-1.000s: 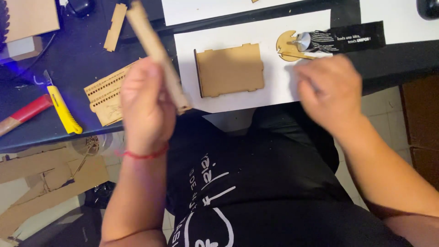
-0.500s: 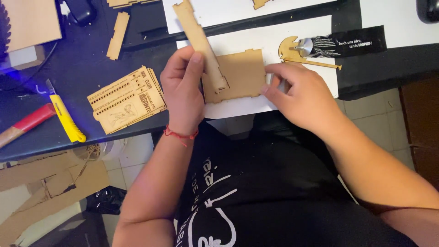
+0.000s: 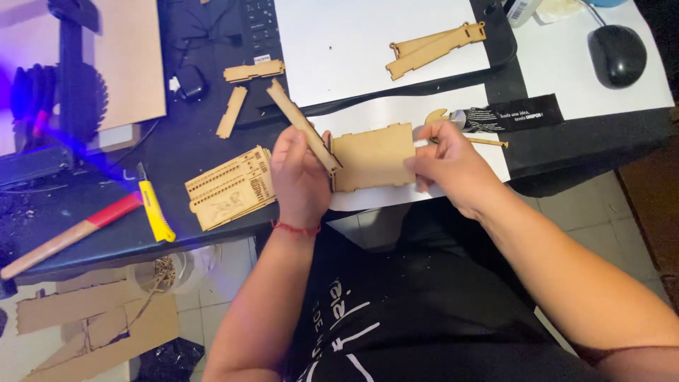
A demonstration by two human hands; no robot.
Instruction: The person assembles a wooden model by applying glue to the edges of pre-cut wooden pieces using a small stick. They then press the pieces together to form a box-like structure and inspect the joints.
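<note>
My left hand (image 3: pixel 300 177) grips a long thin wooden strip (image 3: pixel 293 120) that slants up and to the left, its lower end meeting the left edge of a flat wooden panel (image 3: pixel 371 157). My right hand (image 3: pixel 453 170) holds the right edge of that panel, pressing it on a white sheet (image 3: pixel 396 113) at the front of the dark table (image 3: pixel 177 155). A red thread bracelet circles my left wrist.
Engraved wooden plates (image 3: pixel 230 187) lie left of my hand, with a yellow utility knife (image 3: pixel 154 209) and a red-handled hammer (image 3: pixel 71 233). Loose wooden strips (image 3: pixel 435 48) rest on white paper; a glue tube (image 3: pixel 506 117) and black mouse (image 3: pixel 617 46) sit right. Cardboard scraps (image 3: pixel 92 325) lie on the floor.
My left hand has brought the strip down from mid-air onto the panel's left edge. My right hand moved in and took the panel's right edge.
</note>
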